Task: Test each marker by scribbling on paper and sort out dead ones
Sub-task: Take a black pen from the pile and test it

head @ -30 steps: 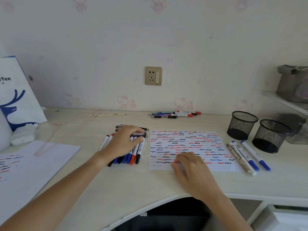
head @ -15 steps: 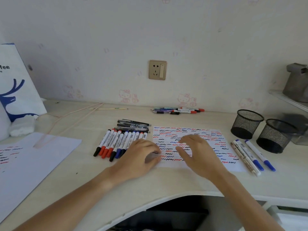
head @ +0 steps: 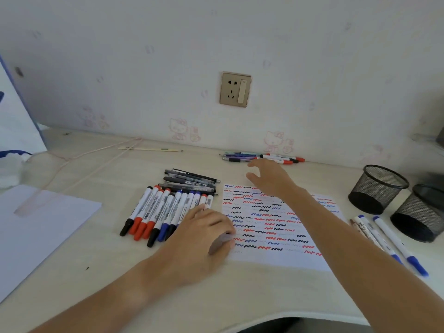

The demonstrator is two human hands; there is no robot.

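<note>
A white paper covered in red, blue and black scribbles lies in the middle of the desk. My left hand rests on its left edge with loosely bent fingers and holds no marker that I can see. To its left is a row of several red, black and blue markers, with a stack of dark pens behind them. My right hand is stretched out above the paper's far edge, fingers spread and empty, just short of a small bunch of pens and markers by the wall.
Two black mesh cups stand at the right, with three blue-capped markers lying in front of them. A second white sheet lies at the left, near a white bag and a thin pink cable.
My right hand has left the paper and reached forward toward the pens by the wall. My left hand came off the marker row and settled on the paper's left edge.
</note>
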